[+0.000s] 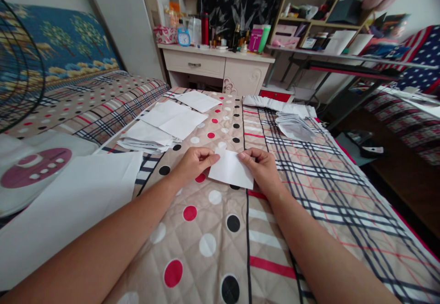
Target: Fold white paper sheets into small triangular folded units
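A small white sheet of paper [231, 169] is held between my two hands, just above the dotted and checked bedspread [206, 267]. My left hand [198, 161] pinches its upper left corner between thumb and fingers. On the opposite side, my right hand [260, 164] grips the upper right corner the same way. The fingers behind the paper are partly hidden. To the left of my hands lies a loose stack of white papers [147, 137], with a flat white sheet [198, 100] behind it. A pile of small grey-white pieces [295, 126] sits farther off to the right.
A folded white strip [275, 104] lies near the bed's far edge. Large white paper [99, 189] and a plastic bag with a pink print [37, 166] are at the left. Beyond the bed stand a white dresser [194, 62] and a metal-legged desk [343, 59]. A fan guard [20, 66] is at far left.
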The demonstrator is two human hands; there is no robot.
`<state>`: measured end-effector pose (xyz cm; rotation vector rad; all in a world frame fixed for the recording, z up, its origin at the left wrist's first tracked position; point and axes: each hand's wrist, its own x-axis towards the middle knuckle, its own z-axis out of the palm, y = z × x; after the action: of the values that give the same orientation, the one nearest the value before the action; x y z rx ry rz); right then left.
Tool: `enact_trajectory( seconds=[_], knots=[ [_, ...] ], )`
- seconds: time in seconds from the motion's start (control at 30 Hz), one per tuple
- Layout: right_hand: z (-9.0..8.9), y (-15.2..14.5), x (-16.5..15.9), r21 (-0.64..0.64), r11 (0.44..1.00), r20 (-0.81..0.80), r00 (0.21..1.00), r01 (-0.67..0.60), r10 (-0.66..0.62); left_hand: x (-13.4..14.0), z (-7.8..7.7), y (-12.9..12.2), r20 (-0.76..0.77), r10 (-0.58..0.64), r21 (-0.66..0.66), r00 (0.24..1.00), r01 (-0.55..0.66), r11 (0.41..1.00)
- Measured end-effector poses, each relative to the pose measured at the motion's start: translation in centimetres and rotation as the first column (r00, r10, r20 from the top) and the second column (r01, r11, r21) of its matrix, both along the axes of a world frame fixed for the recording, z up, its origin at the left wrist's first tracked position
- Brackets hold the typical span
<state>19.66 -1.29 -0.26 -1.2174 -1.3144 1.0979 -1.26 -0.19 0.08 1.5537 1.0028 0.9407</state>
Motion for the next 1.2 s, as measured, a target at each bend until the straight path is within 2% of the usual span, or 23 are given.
enact_trajectory(
  seconds=[0.07,0.17,0.23,0.3,0.43,0.5,0.63,0.7,0.77,0.83,0.9,0.97,1.03,1.1,1.17,1.2],
  knots=[
    [0.2,-0.1,0.0,0.044,0.999,0.102,0.995,-0.024,0.019,0.0,-0.1,0.0,-0.042,0.012,0.034,0.999,-0.011,0.999],
    [0.7,-0.2,-0.1,0.083,0.986,0.259,0.958,-0.146,0.12,0.1,0.0,-0.1,-0.098,-0.002,0.098,0.995,0.011,0.995],
    [1.0,-0.4,-0.4,0.059,0.971,0.276,0.938,-0.232,0.208,0.2,0.1,-0.2,-0.124,-0.043,0.1,0.991,0.055,0.993],
    [1.3,-0.6,-0.8,0.022,0.965,0.218,0.944,-0.26,0.249,0.4,0.3,-0.3,-0.122,-0.071,0.067,0.99,0.079,0.995],
    [1.3,-0.9,-1.3,-0.042,0.992,0.025,0.992,-0.119,0.12,0.6,0.4,-0.3,-0.07,-0.078,-0.038,0.995,0.075,0.996],
    [1.1,-0.9,-1.4,-0.06,0.998,-0.068,0.997,-0.028,0.024,0.7,0.3,-0.2,-0.053,-0.021,-0.07,0.998,0.018,0.997],
    [0.5,-0.8,-1.5,-0.047,0.975,-0.251,0.942,0.218,-0.223,0.8,0.3,-0.3,0.117,0.177,-0.102,0.977,-0.166,0.981],
    [0.3,-0.8,-1.9,-0.013,0.948,-0.315,0.898,0.318,-0.305,1.1,0.4,-0.6,0.181,0.147,-0.106,0.972,-0.13,0.986],
    [0.2,-1.0,-2.4,0.034,0.942,-0.342,0.89,0.333,-0.303,1.6,0.5,-0.9,0.179,0.041,-0.088,0.983,-0.025,0.996],
    [0.3,-1.4,-3.0,0.051,0.958,-0.361,0.9,0.283,-0.246,2.1,0.5,-1.4,0.121,-0.056,-0.086,0.991,0.067,0.994],
    [0.5,-1.6,-3.4,0.042,0.971,-0.379,0.903,0.236,-0.203,2.4,0.3,-1.7,0.017,-0.107,-0.109,0.994,0.108,0.988],
    [0.6,-1.4,-3.2,0.049,0.967,-0.37,0.904,0.251,-0.215,2.4,0.2,-1.8,-0.082,-0.137,-0.123,0.987,0.126,0.984],
    [0.5,-1.0,-2.5,0.081,0.941,-0.349,0.893,0.329,-0.283,2.1,0.1,-1.7,-0.088,-0.112,-0.122,0.99,0.101,0.987],
    [0.4,-0.5,-1.7,0.097,0.913,-0.349,0.872,0.397,-0.342,1.8,0.2,-1.5,0.004,-0.025,-0.127,1.0,0.025,0.992],
    [0.3,-0.4,-1.5,0.092,0.922,-0.355,0.877,0.377,-0.323,1.7,0.5,-1.4,0.108,0.055,-0.121,0.993,-0.042,0.992],
    [0.3,-0.5,-1.6,0.09,0.936,-0.354,0.89,0.339,-0.288,1.7,0.5,-1.4,0.14,0.058,-0.101,0.988,-0.044,0.994]
  ],
)
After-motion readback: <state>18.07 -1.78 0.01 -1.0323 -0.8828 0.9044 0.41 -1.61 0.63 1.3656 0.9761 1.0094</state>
